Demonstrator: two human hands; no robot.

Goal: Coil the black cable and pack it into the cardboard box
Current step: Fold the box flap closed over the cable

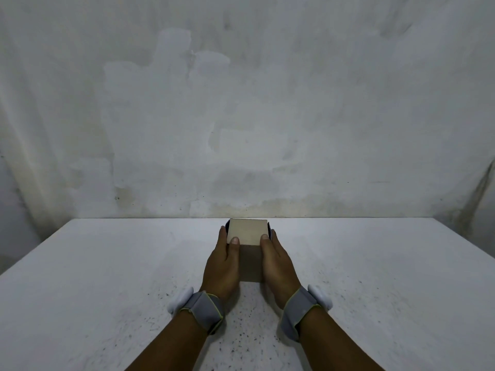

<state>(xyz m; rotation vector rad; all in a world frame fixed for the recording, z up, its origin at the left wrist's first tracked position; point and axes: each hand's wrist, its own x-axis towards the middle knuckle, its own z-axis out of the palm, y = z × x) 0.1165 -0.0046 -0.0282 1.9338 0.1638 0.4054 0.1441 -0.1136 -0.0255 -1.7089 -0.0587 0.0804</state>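
A: Where's the cable?

B: Not in sight. The box [247, 231] stands on the worktop [107, 277] with its top flat and closed, so the cable is probably inside. There are dark bits at both upper side edges, just past the fingertips. Could be flaps or cable poking out; I can't tell which.

A: And the hands?

B: The left hand [221, 263] is clasped on the box's left side and the right hand [277, 263] on its right side, each with a thumb resting on the lid's near edge.

A: What could spoil it?

B: If a loop is caught under the lid, pressing down may pinch it, or the coil could spring the lid open once the thumbs lift. Squeezing the sides too hard might buckle the thin card. An uneven push could slide the box toward the worktop's far edge near the wall [241, 103].
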